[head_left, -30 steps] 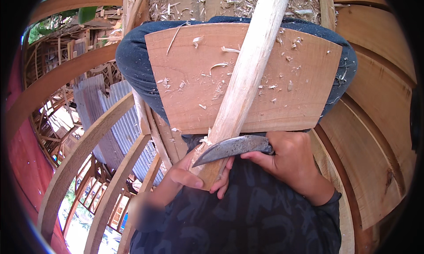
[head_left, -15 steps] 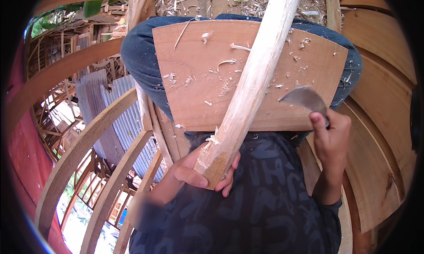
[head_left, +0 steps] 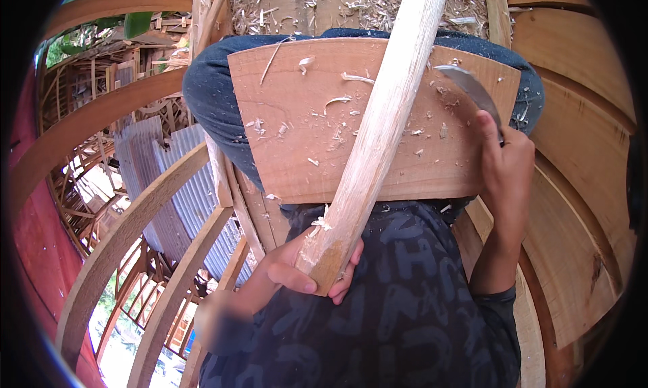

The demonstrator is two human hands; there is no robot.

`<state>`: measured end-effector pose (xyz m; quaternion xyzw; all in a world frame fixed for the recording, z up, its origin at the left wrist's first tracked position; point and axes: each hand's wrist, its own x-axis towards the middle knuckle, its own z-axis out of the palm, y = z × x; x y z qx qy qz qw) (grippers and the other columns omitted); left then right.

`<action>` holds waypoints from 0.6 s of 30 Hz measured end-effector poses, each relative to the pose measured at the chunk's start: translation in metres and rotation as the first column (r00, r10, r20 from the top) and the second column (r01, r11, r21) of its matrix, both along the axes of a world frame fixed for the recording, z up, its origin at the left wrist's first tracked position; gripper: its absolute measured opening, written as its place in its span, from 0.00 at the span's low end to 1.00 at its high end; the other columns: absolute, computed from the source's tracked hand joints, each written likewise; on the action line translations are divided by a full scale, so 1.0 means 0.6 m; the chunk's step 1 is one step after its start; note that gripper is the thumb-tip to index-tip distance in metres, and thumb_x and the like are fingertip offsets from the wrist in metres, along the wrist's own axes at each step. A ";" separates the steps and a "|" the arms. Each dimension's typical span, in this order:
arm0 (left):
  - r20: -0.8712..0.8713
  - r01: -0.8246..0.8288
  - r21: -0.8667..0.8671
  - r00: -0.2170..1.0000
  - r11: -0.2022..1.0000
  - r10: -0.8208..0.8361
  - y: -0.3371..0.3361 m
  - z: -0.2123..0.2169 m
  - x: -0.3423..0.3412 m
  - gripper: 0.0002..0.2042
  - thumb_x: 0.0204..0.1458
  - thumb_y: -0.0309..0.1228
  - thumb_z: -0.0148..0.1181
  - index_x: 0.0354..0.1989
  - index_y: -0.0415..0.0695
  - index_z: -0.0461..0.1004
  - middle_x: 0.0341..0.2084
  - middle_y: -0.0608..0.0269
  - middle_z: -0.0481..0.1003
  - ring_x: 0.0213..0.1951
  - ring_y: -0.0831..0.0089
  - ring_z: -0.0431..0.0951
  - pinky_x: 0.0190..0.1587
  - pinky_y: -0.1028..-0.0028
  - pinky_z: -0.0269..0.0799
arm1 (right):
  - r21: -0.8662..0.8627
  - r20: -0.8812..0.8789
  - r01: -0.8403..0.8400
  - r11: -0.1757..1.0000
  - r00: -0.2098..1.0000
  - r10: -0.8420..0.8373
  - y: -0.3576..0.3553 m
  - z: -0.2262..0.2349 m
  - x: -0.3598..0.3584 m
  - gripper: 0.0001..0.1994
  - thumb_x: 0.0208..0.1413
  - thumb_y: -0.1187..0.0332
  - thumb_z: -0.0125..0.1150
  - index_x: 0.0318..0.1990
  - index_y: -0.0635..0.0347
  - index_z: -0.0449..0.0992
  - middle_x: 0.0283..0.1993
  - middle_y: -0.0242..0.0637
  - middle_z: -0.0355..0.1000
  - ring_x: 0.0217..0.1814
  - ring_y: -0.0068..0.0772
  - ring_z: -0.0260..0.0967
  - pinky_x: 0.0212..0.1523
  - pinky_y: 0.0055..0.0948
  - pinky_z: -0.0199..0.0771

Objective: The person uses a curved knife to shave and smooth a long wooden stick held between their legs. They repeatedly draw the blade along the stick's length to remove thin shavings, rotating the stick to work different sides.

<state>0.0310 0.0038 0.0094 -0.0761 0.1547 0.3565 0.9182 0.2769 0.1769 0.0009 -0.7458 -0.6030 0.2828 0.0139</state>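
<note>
A long pale wooden pole [head_left: 380, 128], roughly shaved, slants from my body up to the far edge of the view. Around its near end my left hand [head_left: 297, 270] is closed, thumb on one side and fingertips on the other. My right hand [head_left: 506, 155] grips a curved blade [head_left: 468, 86], its handle mostly hidden in the fist. The blade points left toward the pole, with a gap between them. Beneath the pole, a flat brown board [head_left: 304, 145] lies across my lap. Curled shavings [head_left: 337, 101] are scattered on it.
Curved wooden ribs [head_left: 131, 260] rise at the left, with corrugated metal sheets [head_left: 189, 192] beyond them. Overlapping planks [head_left: 580, 165] form a wall at the right. More shavings [head_left: 270, 13] cover the floor ahead of my knees.
My right hand has moved the curved blade farther away from my body, up along the pole's right side. The left hand keeps its hold, and the whole view has shifted slightly.
</note>
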 end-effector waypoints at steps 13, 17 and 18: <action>-0.052 -0.012 -0.056 0.999 0.998 0.009 0.002 0.003 -0.004 0.33 0.34 0.29 0.63 0.51 0.31 0.55 0.32 0.52 0.65 0.29 0.67 0.73 0.34 0.68 0.73 | -0.007 -0.301 -0.517 0.856 0.817 0.491 -0.072 0.037 -0.057 0.29 0.44 0.44 0.63 0.15 0.66 0.70 0.13 0.50 0.64 0.18 0.52 0.67 0.18 0.40 0.64; -0.050 0.000 -0.017 0.999 1.000 -0.001 -0.002 0.007 0.002 0.32 0.34 0.28 0.62 0.50 0.31 0.55 0.30 0.52 0.65 0.29 0.67 0.73 0.34 0.68 0.73 | -0.017 -0.062 -0.160 0.987 0.985 0.158 -0.026 0.000 -0.013 0.29 0.49 0.45 0.60 0.18 0.69 0.71 0.13 0.52 0.62 0.15 0.50 0.63 0.18 0.37 0.62; -0.067 -0.008 -0.009 0.998 1.000 0.008 -0.004 0.008 0.004 0.32 0.34 0.28 0.62 0.50 0.31 0.55 0.28 0.53 0.66 0.28 0.67 0.73 0.34 0.68 0.73 | -0.053 0.056 -0.087 0.995 0.994 0.090 -0.007 -0.004 0.011 0.29 0.50 0.45 0.59 0.19 0.70 0.71 0.13 0.52 0.62 0.14 0.50 0.61 0.18 0.36 0.61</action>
